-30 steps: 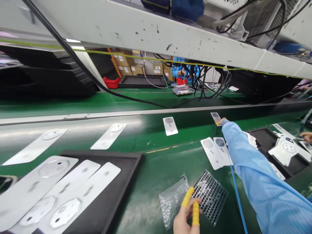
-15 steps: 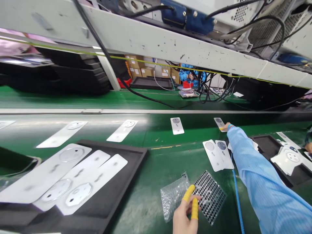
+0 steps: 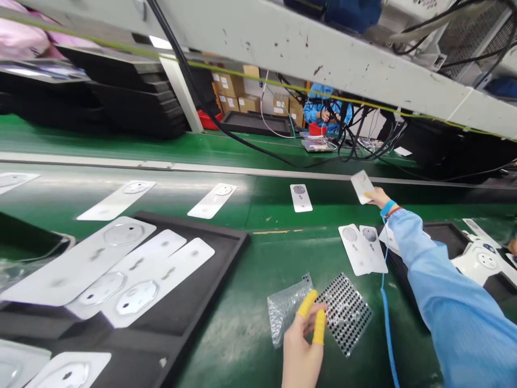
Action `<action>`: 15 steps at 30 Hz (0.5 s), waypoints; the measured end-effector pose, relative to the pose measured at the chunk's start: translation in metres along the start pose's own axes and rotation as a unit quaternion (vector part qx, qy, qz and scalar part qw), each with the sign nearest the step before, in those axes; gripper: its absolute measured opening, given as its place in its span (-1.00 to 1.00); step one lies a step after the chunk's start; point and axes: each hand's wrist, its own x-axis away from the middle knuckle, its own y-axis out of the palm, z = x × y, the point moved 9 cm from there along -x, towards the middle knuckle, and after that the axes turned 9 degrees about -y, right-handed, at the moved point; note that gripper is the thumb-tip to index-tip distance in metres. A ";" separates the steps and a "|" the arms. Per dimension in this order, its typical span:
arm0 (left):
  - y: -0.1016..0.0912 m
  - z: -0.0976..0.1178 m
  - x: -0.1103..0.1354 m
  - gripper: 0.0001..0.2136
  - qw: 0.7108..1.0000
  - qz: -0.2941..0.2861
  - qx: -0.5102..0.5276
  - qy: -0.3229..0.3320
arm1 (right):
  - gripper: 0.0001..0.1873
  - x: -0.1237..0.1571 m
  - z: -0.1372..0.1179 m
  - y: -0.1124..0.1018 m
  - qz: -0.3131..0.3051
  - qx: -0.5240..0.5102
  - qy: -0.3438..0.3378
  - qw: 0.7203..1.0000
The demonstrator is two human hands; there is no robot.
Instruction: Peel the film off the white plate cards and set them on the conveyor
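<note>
My right hand (image 3: 377, 198), in a blue sleeve with a blue wrist strap, reaches far across the green belt. It pinches a white rectangular card (image 3: 362, 187) and holds it up off the surface. Low in the middle of the view is my left hand (image 3: 301, 350), with yellow finger cots on its thumb and forefinger. Those two fingers stand apart, with nothing visible between them. It hovers beside a perforated sheet of small black dots (image 3: 344, 313), which lies next to a clear bubble-wrap bag (image 3: 285, 311). Two white cards (image 3: 362, 249) lie side by side below my right hand.
A black tray (image 3: 226, 253) at left holds large white cards, and another tray (image 3: 440, 231) stands at right. More white cards lie along the green belt. A blue coiled cord (image 3: 386, 318) runs beneath my right arm. A co-worker (image 3: 325, 108) sits beyond a white overhead beam (image 3: 283, 48).
My right hand has lifted the white card off the belt and tilted it up. The view has swung, so everything sits shifted. My left hand has barely moved.
</note>
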 end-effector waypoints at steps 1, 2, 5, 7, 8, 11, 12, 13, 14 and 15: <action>0.000 0.005 0.000 -0.50 0.999 0.003 0.031 -0.005 | -0.70 0.022 -0.011 0.015 -0.026 -0.040 -0.018 0.999; 0.001 0.011 0.001 -0.41 0.998 0.003 0.067 -0.006 | -0.71 0.050 -0.021 0.031 -0.054 -0.076 -0.035 0.995; -0.001 0.033 0.003 -0.19 0.989 0.005 0.149 0.009 | -0.67 0.166 -0.040 0.082 -0.145 -0.150 -0.077 0.975; -0.015 0.046 0.005 -0.13 0.989 0.045 0.139 0.022 | -0.72 0.250 -0.056 0.116 -0.254 -0.215 -0.162 0.929; -0.026 0.050 0.006 -0.10 0.990 0.077 0.117 0.025 | -0.68 0.284 -0.057 0.125 -0.295 -0.240 -0.194 0.905; -0.066 0.056 0.011 -0.08 0.983 0.177 0.038 0.025 | -0.46 0.319 -0.023 0.110 -0.167 -0.145 -0.241 0.945; -0.077 0.055 0.011 -0.14 0.981 0.192 0.013 0.017 | -0.47 0.319 -0.007 0.098 -0.099 -0.081 -0.245 0.961; -0.084 0.053 0.009 -0.23 0.981 0.194 -0.013 0.001 | -0.54 0.317 0.008 0.089 -0.049 -0.023 -0.248 0.967; -0.086 0.049 0.006 -0.34 0.982 0.182 -0.043 -0.019 | -0.63 0.314 0.020 0.084 -0.024 0.015 -0.251 0.968; -0.085 0.045 0.003 -0.44 0.984 0.159 -0.076 -0.039 | -0.72 0.311 0.028 0.082 -0.018 0.030 -0.257 0.966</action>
